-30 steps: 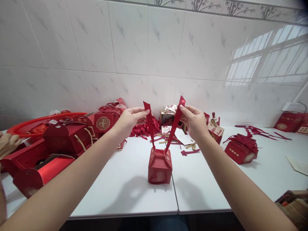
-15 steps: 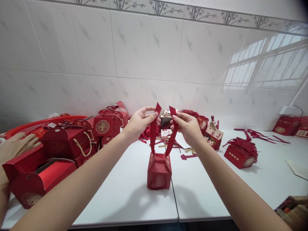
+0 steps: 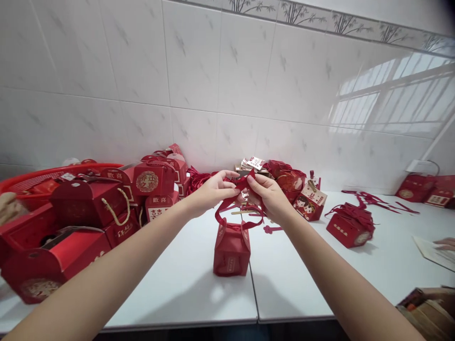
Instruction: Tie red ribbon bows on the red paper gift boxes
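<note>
A small red gift box (image 3: 232,251) stands upright on the white table, its top flaps drawn together. From its top rises a dark red ribbon (image 3: 221,213), whose two ends meet above the box. My left hand (image 3: 216,189) pinches one end of it between thumb and fingers. The other end is held by my right hand (image 3: 268,192), close beside the left, thumb on top. The two ends touch or cross between my fingertips; which of these I cannot tell. Both hands hang above the box without touching it.
Red boxes (image 3: 88,203) pile up at left before a red plastic basket (image 3: 71,168). Loose ribbons, tags and a cream-topped box (image 3: 311,201) lie behind my hands. A ribbon-tied box (image 3: 350,227) sits at right. Other people's hands show at the left edge and at right (image 3: 446,244).
My hands have come together, bringing the upright ribbon ends to meet; the ribbon now bows out in a loop. The other person's hand at left has drawn back; another appears at right.
</note>
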`<state>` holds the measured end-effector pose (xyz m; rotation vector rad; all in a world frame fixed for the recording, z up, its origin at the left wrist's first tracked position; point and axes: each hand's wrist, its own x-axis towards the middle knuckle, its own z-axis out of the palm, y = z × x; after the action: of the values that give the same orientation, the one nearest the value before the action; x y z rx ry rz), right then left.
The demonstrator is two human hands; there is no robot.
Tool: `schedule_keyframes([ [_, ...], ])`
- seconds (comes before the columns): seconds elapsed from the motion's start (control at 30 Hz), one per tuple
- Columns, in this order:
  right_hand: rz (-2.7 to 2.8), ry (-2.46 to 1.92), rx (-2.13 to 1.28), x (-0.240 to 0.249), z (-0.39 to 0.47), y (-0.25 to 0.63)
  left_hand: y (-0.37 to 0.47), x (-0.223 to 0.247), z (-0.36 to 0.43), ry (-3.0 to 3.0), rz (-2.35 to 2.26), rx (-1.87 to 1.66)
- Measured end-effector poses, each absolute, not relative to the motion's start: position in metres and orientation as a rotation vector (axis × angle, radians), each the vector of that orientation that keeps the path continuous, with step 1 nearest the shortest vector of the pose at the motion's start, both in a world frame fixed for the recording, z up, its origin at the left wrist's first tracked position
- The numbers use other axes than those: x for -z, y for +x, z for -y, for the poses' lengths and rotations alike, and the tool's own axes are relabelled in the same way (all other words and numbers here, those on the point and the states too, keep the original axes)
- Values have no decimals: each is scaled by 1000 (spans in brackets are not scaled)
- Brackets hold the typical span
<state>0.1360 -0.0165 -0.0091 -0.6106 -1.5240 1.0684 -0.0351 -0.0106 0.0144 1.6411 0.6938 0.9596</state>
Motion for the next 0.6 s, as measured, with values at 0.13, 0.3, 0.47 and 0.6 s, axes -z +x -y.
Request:
schedule_keyframes([
  [0.13, 1833, -642, -767, 11, 16, 146, -39, -11, 6, 1423, -648, -1015],
  [0.3, 2168, -629, 44, 14, 16, 151, -39, -10, 5, 1370, -694, -1092],
  [0.47, 2095, -739, 172, 25, 18, 148, -37, -7, 11, 1396, -704, -1172],
  [0.6, 1841, -697, -77, 36, 22, 144, -37, -1, 21, 1829, -845, -1386],
])
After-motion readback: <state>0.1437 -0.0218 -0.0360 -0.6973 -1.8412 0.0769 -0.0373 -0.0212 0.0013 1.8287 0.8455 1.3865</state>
